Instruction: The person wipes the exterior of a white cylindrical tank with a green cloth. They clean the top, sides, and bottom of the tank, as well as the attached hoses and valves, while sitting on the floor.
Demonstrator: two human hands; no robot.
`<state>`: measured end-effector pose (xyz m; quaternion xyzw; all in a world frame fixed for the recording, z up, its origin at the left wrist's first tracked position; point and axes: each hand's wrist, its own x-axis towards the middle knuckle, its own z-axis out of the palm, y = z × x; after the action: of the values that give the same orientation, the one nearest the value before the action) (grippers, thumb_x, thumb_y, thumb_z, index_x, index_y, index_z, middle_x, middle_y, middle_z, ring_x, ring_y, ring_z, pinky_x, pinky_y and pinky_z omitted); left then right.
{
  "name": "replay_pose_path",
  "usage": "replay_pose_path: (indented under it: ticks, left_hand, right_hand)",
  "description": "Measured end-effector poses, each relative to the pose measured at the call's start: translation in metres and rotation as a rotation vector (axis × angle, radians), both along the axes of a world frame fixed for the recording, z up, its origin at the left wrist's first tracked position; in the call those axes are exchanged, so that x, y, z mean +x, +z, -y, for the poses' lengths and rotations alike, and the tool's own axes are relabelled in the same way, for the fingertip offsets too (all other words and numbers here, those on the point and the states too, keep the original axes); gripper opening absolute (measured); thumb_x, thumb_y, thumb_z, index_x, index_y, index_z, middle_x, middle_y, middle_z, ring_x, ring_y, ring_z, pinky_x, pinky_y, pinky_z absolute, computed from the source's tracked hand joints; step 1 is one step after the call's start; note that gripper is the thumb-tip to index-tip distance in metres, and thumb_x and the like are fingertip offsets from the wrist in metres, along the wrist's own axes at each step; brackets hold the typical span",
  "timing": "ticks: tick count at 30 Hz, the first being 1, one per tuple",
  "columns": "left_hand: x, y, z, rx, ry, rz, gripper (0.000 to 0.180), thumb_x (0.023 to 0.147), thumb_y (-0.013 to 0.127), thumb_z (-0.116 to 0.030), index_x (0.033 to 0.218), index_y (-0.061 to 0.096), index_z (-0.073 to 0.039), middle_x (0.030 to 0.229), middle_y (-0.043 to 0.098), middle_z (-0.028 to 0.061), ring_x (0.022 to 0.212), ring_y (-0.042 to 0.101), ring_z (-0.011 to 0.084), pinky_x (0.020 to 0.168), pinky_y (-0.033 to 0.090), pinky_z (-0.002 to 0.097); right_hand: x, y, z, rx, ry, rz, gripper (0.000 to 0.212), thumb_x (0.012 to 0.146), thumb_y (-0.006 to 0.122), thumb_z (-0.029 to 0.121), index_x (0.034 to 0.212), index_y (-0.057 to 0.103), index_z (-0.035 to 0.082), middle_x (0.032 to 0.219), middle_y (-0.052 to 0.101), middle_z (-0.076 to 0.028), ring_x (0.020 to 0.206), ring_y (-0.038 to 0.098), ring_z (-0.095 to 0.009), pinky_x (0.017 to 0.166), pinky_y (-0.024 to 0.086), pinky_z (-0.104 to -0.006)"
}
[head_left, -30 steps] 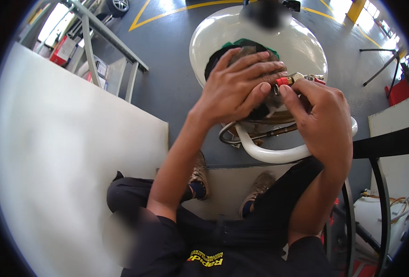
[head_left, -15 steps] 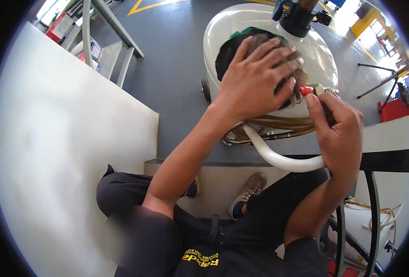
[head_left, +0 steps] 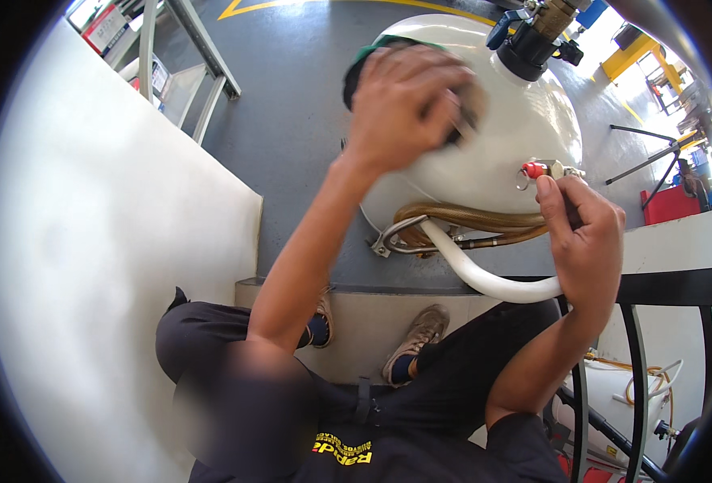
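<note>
My left hand (head_left: 404,109) presses a bunched dark cloth (head_left: 358,79) with a green edge against the left upper side of a white rounded tank (head_left: 509,133). Motion smears its fingers, and most of the cloth lies under the palm. On the tank's right side sits a small relief valve (head_left: 535,170) with a red cap and a pull ring. My right hand (head_left: 585,237) is closed at that valve's brass body, thumb and forefinger pinching it from below. A black collar with a brass pipe fitting (head_left: 525,52) rises from the tank's top.
A brown hose (head_left: 473,214) loops below the tank beside a white curved tube handle (head_left: 485,278). Black railings (head_left: 633,378) stand at right, a white wall panel (head_left: 115,241) at left. Farther off are a metal shelf (head_left: 203,48) and a red box (head_left: 668,197).
My left hand and the cloth have slid left and slightly up across the tank, moving away from the valve. My right hand keeps its pinch. The view has shifted slightly.
</note>
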<state>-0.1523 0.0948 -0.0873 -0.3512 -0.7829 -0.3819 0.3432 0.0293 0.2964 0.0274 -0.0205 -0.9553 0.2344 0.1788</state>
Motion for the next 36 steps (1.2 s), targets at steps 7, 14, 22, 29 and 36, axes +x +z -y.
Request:
replay_pose_path:
  ticks: [7, 14, 22, 29, 36]
  left_hand:
    - [0.036, 0.002, -0.017, -0.122, -0.191, -0.128, 0.032, 0.106, 0.065, -0.036, 0.129, 0.084, -0.025, 0.146, 0.075, 0.0004, 0.143, 0.065, 0.0299, 0.13, 0.039, 0.0498]
    - [-0.037, -0.039, 0.022, 0.599, -0.092, 0.14, 0.033, 0.101, 0.061, -0.021, 0.123, 0.085, -0.013, 0.131, 0.08, 0.0093, 0.136, 0.065, 0.0327, 0.122, 0.043, 0.0465]
    - [0.055, -0.014, -0.03, -0.006, -0.09, -0.225, 0.032, 0.097, 0.069, -0.028, 0.124, 0.086, -0.028, 0.137, 0.08, -0.0037, 0.136, 0.07, 0.023, 0.126, 0.042, 0.0493]
    - [-0.025, -0.025, 0.026, 0.256, -0.112, -0.073, 0.028, 0.1, 0.066, -0.027, 0.117, 0.087, -0.019, 0.137, 0.079, 0.0029, 0.138, 0.065, 0.0299, 0.125, 0.043, 0.0467]
    - [0.034, -0.012, -0.019, 0.017, 0.099, -0.11, 0.034, 0.102, 0.064, -0.03, 0.13, 0.083, -0.025, 0.146, 0.075, 0.0008, 0.147, 0.06, 0.0297, 0.129, 0.036, 0.0522]
  right_hand:
    - [0.0, 0.001, -0.001, 0.021, 0.03, 0.085, 0.035, 0.109, 0.075, 0.027, 0.093, 0.072, -0.004, 0.066, 0.053, -0.014, 0.057, 0.044, -0.022, 0.059, 0.039, -0.0402]
    - [0.001, -0.004, 0.007, -0.081, 0.026, -0.098, 0.036, 0.11, 0.074, 0.027, 0.092, 0.072, -0.004, 0.066, 0.053, -0.015, 0.057, 0.045, -0.024, 0.06, 0.04, -0.0415]
    - [-0.003, -0.001, -0.002, -0.014, 0.055, 0.075, 0.037, 0.109, 0.074, 0.029, 0.093, 0.074, -0.004, 0.066, 0.055, -0.016, 0.057, 0.047, -0.027, 0.061, 0.041, -0.0423]
    - [0.0, -0.004, 0.008, -0.057, 0.03, -0.062, 0.036, 0.11, 0.074, 0.027, 0.095, 0.074, -0.005, 0.068, 0.057, -0.013, 0.059, 0.046, -0.02, 0.06, 0.04, -0.0384]
    - [-0.003, -0.001, 0.0, 0.036, 0.064, -0.027, 0.036, 0.112, 0.073, 0.026, 0.096, 0.074, -0.007, 0.07, 0.058, -0.006, 0.064, 0.043, -0.009, 0.059, 0.036, -0.0316]
